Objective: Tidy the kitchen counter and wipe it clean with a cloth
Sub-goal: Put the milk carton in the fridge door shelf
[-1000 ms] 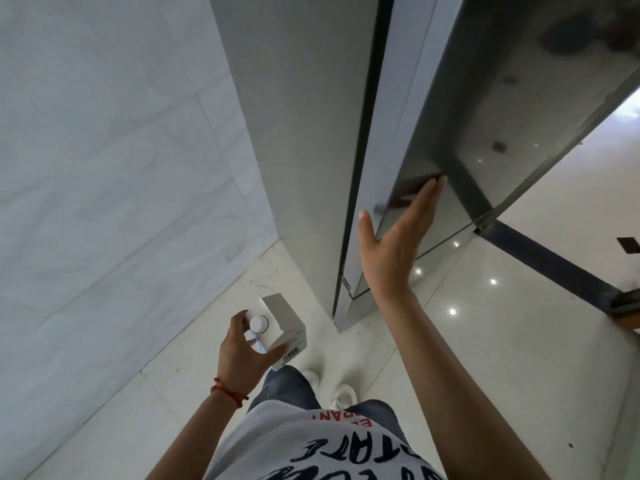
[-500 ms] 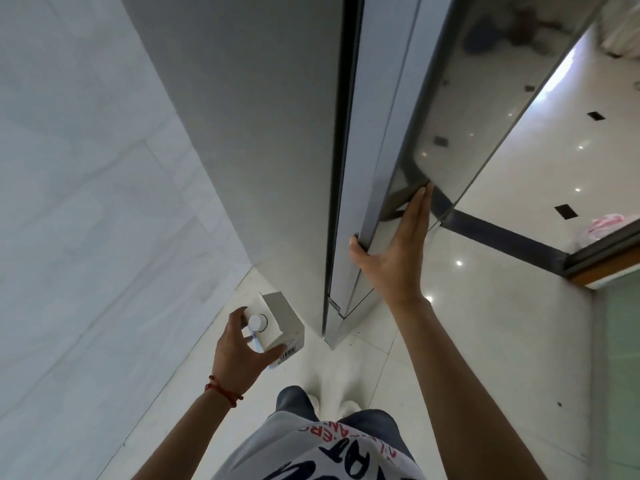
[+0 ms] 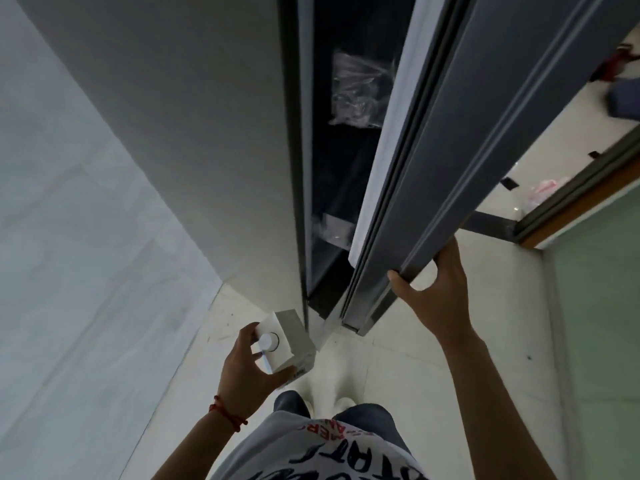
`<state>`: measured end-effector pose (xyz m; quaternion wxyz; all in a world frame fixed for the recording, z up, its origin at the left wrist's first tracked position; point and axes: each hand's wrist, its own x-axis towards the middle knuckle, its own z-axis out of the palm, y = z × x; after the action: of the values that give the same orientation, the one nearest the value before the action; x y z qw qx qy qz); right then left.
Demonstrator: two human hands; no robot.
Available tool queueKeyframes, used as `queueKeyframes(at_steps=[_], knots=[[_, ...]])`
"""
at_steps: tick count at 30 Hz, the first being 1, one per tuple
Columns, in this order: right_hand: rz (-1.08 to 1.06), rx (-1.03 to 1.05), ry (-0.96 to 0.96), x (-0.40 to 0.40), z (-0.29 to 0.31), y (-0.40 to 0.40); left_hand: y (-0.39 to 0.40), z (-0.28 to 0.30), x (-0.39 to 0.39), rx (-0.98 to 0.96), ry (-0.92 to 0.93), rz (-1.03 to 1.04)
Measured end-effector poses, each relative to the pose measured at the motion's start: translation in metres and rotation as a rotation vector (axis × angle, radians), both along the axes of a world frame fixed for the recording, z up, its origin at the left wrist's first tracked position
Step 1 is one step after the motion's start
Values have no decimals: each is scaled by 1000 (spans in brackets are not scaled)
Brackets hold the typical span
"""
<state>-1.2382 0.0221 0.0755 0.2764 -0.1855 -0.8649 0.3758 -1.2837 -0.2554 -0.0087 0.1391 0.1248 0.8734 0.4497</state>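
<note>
the right hand point(image 3: 437, 289) grips the lower edge of a tall dark door point(image 3: 460, 140), thumb hooked on the near-left side of the edge and the fingers wrapped behind it, out of sight. the door stands ajar, leaving a narrow dark gap between its inner face and the grey cabinet side panel point(image 3: 207, 133) to the left. inside the gap, a crumpled clear plastic bag point(image 3: 360, 88) sits far up, and a pale, blurred item point(image 3: 332, 226) sits lower, near the door's white inner strip.

the left hand point(image 3: 247, 368) holds a white carton point(image 3: 289, 341) with a round white cap, fingers clamped around its near-left side, thumb under its near edge. a red string bracelet point(image 3: 227, 412) circles that wrist. the carton hangs just beside the bottom corner of the side panel, low and left of the gap, not inside it.

to the left, a pale marble wall point(image 3: 69, 237) closes off that side, leaving only a thin wedge of floor between wall and cabinet. to the right of the door, glossy light floor tiles point(image 3: 498, 341) lie open, bounded far right by a dark threshold strip point(image 3: 571, 192) and a greenish panel point(image 3: 602, 323). white shoes point(image 3: 332, 400) stand on the tiles, directly below the carton and the door's corner.
</note>
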Motion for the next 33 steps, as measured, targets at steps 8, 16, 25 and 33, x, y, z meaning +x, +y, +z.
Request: queueKeyframes(at_steps=[8,16,25,33], knots=[[-479,-105,296,75,9,13,57,38,-26,135,47,-258],[-705,233,338,84,33,72,135,95,-37,280,103,-386],[-750,110,420,105,35,194,264,136,-29,483,160,-391],[-698,1,538,113,40,279,380,144,-8,614,148,-250]])
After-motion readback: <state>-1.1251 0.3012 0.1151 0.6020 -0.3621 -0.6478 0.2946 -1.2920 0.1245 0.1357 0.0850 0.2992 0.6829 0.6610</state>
